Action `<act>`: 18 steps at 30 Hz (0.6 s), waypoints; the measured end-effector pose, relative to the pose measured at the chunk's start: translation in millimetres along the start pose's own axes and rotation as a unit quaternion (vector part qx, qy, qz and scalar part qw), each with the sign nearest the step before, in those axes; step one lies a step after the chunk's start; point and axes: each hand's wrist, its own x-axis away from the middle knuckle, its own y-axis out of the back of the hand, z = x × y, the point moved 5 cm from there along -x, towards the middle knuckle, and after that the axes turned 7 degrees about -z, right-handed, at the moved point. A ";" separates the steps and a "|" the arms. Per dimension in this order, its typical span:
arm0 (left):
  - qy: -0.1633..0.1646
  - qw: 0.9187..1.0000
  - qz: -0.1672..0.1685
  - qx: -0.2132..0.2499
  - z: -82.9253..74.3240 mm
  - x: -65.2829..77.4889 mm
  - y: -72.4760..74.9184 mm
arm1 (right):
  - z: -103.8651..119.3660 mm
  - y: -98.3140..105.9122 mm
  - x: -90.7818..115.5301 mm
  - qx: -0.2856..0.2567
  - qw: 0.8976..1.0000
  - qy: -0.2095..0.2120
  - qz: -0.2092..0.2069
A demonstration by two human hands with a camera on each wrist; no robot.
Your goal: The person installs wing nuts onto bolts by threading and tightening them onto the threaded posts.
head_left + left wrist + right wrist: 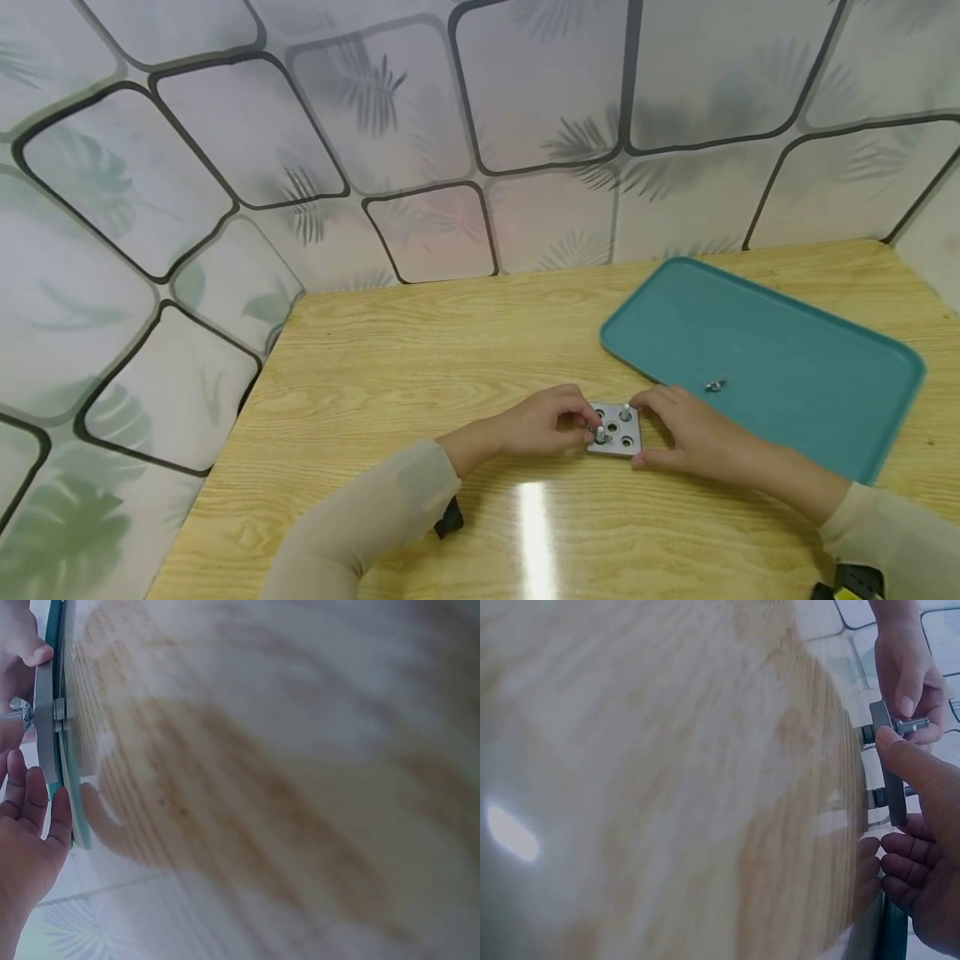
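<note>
A small square metal plate (pixel 625 427) with several round holes stands on the wooden table, raised on bolt heads under it. Bolts point up through two of its corners. At the near-left bolt, a wing nut (pixel 21 709) sits on the thread. My left hand (pixel 543 422) pinches this wing nut between thumb and fingertips. From the other side my right hand (pixel 693 433) holds the plate by its right edge, thumb at the near corner and fingers at the far one. The second bolt (pixel 626 412) stands upright beside the right fingers.
A teal tray (pixel 795 350) lies behind and to the right, close to my right hand and forearm. Another wing nut (pixel 716 386) rests on the tray near its front edge. The patterned wall (pixel 547 217) borders the wooden table (pixel 390 358) at the back.
</note>
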 end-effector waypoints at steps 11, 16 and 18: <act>0.031 0.998 -0.062 0.009 2.9 -1.1 5.4 | 2.3 2.4 0.2 -0.006 1.000 0.006 0.002; 0.045 0.997 -0.060 0.015 3.7 -1.7 5.2 | 2.2 2.3 0.6 -0.003 1.000 0.015 -0.008; 0.051 0.997 -0.056 0.018 4.2 -0.9 4.5 | 2.3 1.7 0.9 -0.001 1.000 0.017 -0.011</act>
